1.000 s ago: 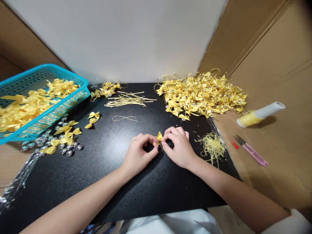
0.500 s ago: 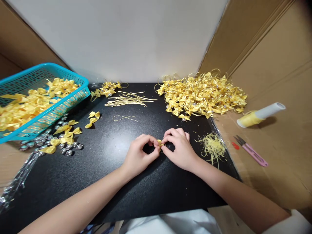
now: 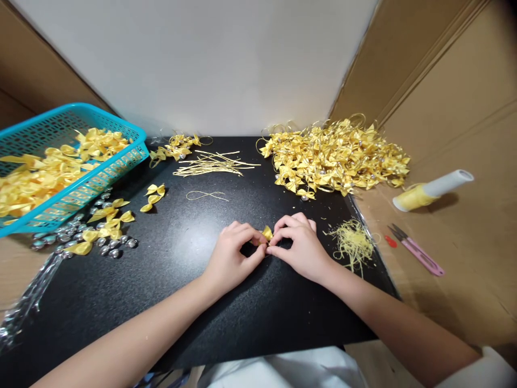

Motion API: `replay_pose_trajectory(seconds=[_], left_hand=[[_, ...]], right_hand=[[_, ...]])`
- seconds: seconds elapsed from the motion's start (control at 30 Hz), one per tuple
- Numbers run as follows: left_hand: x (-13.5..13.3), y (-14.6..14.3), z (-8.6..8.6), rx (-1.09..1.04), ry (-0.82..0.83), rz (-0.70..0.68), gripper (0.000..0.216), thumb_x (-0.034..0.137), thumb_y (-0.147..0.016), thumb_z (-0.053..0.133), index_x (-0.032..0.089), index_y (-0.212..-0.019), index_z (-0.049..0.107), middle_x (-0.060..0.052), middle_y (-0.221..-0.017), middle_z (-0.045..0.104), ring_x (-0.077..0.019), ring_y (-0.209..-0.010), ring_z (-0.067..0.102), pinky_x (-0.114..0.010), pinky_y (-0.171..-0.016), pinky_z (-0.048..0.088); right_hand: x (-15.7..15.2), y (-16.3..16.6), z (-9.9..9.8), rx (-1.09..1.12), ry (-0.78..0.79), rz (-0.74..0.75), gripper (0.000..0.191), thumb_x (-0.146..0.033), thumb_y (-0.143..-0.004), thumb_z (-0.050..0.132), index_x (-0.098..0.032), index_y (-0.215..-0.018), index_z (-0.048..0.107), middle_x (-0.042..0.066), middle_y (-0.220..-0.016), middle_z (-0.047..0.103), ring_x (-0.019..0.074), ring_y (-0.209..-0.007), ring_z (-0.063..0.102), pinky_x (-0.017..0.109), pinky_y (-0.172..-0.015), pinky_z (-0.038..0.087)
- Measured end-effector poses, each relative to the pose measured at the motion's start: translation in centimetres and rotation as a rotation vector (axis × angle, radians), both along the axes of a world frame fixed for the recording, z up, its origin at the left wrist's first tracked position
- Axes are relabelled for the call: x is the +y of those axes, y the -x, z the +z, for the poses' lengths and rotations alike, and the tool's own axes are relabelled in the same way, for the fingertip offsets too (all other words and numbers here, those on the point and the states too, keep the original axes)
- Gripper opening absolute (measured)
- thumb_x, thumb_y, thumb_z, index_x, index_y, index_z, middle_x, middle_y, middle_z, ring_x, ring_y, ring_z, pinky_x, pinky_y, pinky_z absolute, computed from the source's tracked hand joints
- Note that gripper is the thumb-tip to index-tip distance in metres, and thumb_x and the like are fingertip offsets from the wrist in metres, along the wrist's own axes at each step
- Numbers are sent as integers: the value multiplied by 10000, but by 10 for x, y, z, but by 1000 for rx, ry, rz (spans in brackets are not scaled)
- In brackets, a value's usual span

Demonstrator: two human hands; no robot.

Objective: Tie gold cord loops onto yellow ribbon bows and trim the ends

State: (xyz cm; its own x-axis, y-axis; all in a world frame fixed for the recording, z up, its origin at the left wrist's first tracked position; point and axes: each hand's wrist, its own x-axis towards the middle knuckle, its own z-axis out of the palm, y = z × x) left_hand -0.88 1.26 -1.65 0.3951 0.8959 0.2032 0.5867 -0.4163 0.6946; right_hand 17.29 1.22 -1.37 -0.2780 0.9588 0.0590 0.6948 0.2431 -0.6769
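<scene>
Both of my hands meet over the middle of the black mat (image 3: pixel 169 302). My left hand (image 3: pixel 232 258) and my right hand (image 3: pixel 301 248) each pinch one side of a small yellow ribbon bow (image 3: pixel 267 233) with thumb and forefinger. The fingers are closed tight, and most of the bow is hidden between them. Both wrists rest low on the mat.
A large heap of finished yellow bows (image 3: pixel 335 156) lies at the back right. A blue basket (image 3: pixel 121 161) of yellow ribbon stands at the left, with loose bows and silver beads (image 3: pixel 107 240) below it. Gold cords (image 3: pixel 212 164), yellow trimmings (image 3: pixel 351 245), a thread spool (image 3: pixel 430 190) and pink snips (image 3: pixel 416 250) lie around.
The bow stood up between my fingertips a second ago; now it is pressed lower and my fingertips have closed tighter together. Both hands shifted slightly toward me.
</scene>
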Motion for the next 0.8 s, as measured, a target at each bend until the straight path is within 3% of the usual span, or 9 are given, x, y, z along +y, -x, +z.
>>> replay_pose_trajectory(seconds=[0.27, 0.47, 0.63, 0.8], left_hand=[[0, 0, -1, 64, -49, 3, 111, 173, -822, 584, 203, -886, 670, -33, -820, 629, -198, -800, 540, -341, -735, 373], [0, 2, -2, 77, -45, -46, 104, 272, -845, 620, 205, -812, 691, -25, -790, 600, -188, -778, 506, -341, -725, 343], [0, 2, -1, 58, -46, -86, 112, 265, -856, 620, 214, -821, 713, -19, -768, 606, -180, -759, 502, -340, -715, 332], [2, 0, -1, -94, -13, -54, 82, 222, -837, 643, 192, -788, 702, -13, -751, 593, -165, -756, 521, -329, -734, 368]], right_hand=[[-4, -4, 6, -28, -85, 95, 48, -193, -845, 666, -219, -806, 656, -5, -963, 666, 198, -961, 496, 366, -816, 305], [-6, -4, 3, -111, -255, 244, 74, -198, -922, 553, -203, -868, 603, 15, -1005, 654, 200, -962, 493, 380, -846, 285], [-4, -7, 0, -153, -377, 193, 106, -206, -945, 513, -207, -878, 595, 23, -1003, 667, 200, -946, 500, 387, -853, 267], [-4, -3, 0, -117, -372, 120, 121, -208, -943, 518, -210, -851, 596, 15, -943, 673, 193, -917, 513, 387, -849, 261]])
